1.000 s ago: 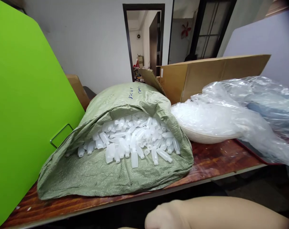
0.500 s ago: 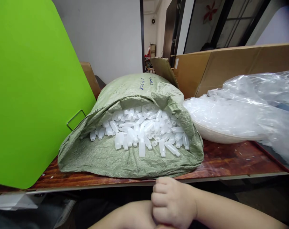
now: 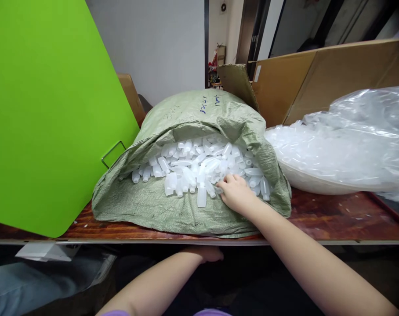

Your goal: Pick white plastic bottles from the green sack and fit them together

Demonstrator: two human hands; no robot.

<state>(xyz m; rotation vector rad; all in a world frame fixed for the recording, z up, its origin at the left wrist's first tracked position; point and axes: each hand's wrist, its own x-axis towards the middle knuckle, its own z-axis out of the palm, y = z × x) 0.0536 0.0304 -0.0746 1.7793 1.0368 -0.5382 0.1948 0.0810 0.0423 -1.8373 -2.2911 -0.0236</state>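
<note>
A green woven sack (image 3: 183, 215) lies on its side with its mouth toward me. Small translucent white plastic bottles (image 3: 201, 195) spill in a heap onto its lower flap. My right hand (image 3: 237, 193) reaches into the front right of this heap, its fingers curled down and closed on a small bottle that is mostly covered. Below the table edge, in shadow, is my left hand (image 3: 208, 253); its fingers are hidden, and whether it holds anything does not show.
A bright green board (image 3: 51, 118) with a wire handle stands at the left. To the right, a white basin (image 3: 318, 186) heaped with similar pieces sits under clear plastic wrap (image 3: 377, 118). A cardboard box (image 3: 285, 83) stands behind. The reddish wooden table (image 3: 311, 219) ends just before me.
My right hand has left my left hand and moved up and forward onto the bottles. My left hand now shows alone under the table edge. The view has shifted slightly.
</note>
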